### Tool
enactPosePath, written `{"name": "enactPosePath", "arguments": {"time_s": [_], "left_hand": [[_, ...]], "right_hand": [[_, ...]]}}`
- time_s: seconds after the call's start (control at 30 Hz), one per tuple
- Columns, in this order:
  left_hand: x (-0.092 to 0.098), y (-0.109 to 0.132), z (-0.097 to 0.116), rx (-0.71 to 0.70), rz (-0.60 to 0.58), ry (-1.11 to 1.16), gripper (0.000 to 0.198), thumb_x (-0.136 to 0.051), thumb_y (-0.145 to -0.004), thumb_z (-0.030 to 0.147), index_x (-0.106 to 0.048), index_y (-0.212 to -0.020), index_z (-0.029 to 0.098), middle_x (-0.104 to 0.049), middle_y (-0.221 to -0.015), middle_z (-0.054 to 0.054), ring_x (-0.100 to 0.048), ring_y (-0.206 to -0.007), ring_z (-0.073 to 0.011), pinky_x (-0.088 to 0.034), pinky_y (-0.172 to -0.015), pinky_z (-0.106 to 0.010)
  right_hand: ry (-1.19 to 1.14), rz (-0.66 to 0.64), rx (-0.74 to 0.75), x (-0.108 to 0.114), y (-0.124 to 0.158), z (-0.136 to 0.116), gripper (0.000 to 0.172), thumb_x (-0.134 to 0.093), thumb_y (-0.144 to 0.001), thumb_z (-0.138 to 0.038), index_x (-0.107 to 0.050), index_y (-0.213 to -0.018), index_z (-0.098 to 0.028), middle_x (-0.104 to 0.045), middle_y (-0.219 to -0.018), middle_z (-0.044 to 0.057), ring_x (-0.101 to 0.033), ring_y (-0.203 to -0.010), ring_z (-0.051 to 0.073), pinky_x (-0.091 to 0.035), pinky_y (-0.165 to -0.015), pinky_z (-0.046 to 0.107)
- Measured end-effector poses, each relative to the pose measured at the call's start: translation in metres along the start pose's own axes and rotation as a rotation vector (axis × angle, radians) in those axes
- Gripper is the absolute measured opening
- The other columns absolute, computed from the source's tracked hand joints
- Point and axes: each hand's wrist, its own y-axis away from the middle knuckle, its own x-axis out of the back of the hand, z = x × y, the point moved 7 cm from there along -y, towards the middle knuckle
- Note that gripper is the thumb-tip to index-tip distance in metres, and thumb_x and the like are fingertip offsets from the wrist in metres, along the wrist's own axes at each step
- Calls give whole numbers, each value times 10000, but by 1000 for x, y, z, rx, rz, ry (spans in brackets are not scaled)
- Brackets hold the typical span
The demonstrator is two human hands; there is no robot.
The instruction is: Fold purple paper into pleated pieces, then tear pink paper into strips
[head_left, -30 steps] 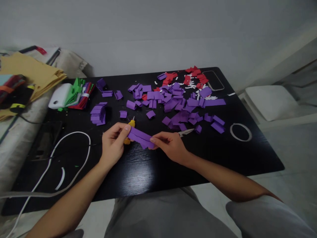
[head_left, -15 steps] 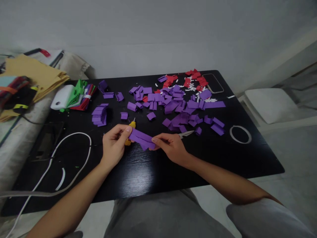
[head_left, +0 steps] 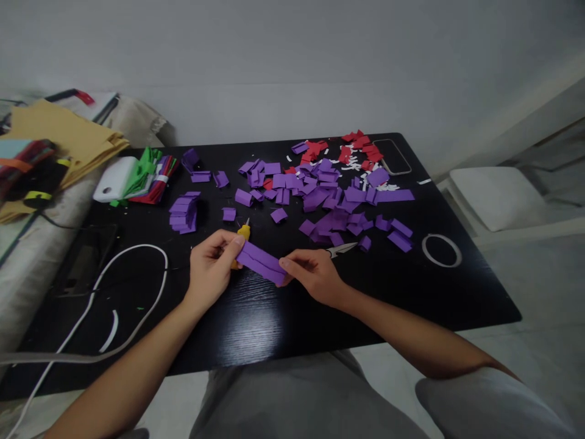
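Note:
A folded purple paper strip [head_left: 260, 262] is stretched between my two hands above the black table, a seam running along its length. My left hand [head_left: 211, 259] pinches its left end between thumb and fingers. At the strip's right end my right hand [head_left: 315, 274] is closed on it in the same way. Partly hidden behind my left hand lies a yellow glue gun [head_left: 244, 231], its nozzle pointing away from me. Scissors [head_left: 342, 249] stick out beyond my right hand, their handles covered. Many folded purple paper pieces [head_left: 320, 195] lie scattered past my hands.
Red paper pieces [head_left: 361, 143] and white scraps [head_left: 350, 160] lie at the back right near a phone-shaped frame [head_left: 393, 157]. A clear ring [head_left: 442, 250] is on the right. A white cable [head_left: 159, 292] loops at left, below green and red bundles [head_left: 146, 177].
The purple strip lies flatter and more closed along its seam, and the flap that hung below it no longer shows. My right hand has dropped very slightly.

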Motion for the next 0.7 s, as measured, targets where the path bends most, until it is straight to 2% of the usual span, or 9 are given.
{"name": "enactPosePath", "arguments": {"time_s": [0.1,0.27,0.47,0.6,0.7], "left_hand": [[-5,0,-5,30,-73,-20,200,-710,-892,290,-709,-735,167,-604,-523,33,-531,-449,-81,-421,-470,-179],[-20,6,-7,34,-204,-45,241,-703,-906,320,-682,-720,168,-582,-501,37,-514,-441,-84,-405,-472,-189],[-21,4,-3,28,-268,-47,327,-688,-942,404,-662,-714,172,-614,-552,15,-555,-492,-95,-456,-521,-202],[-17,2,-2,-1,-288,-78,365,-702,-943,433,-634,-697,172,-603,-556,24,-543,-478,-80,-457,-503,-181],[-24,5,-6,18,-379,-89,387,-692,-948,456,-622,-699,169,-615,-563,22,-546,-465,-76,-452,-482,-172]], "right_hand": [[-26,-82,-60,-6,-1,5,322,-803,-855,-486,-773,-797,-170,-754,-681,14,-732,-628,166,-598,-644,286],[121,-102,-67,-8,-1,7,325,-800,-846,-478,-796,-837,-154,-743,-708,11,-648,-622,135,-493,-596,258],[90,-86,-136,-5,-1,7,391,-756,-873,-551,-768,-815,-165,-768,-728,45,-700,-682,192,-547,-671,322],[100,-90,-137,-5,-2,8,381,-769,-863,-542,-768,-798,-166,-751,-719,37,-676,-670,180,-527,-657,313],[59,-92,-101,-6,-4,11,327,-807,-838,-494,-779,-860,-169,-758,-780,22,-666,-704,154,-520,-690,290]]}}
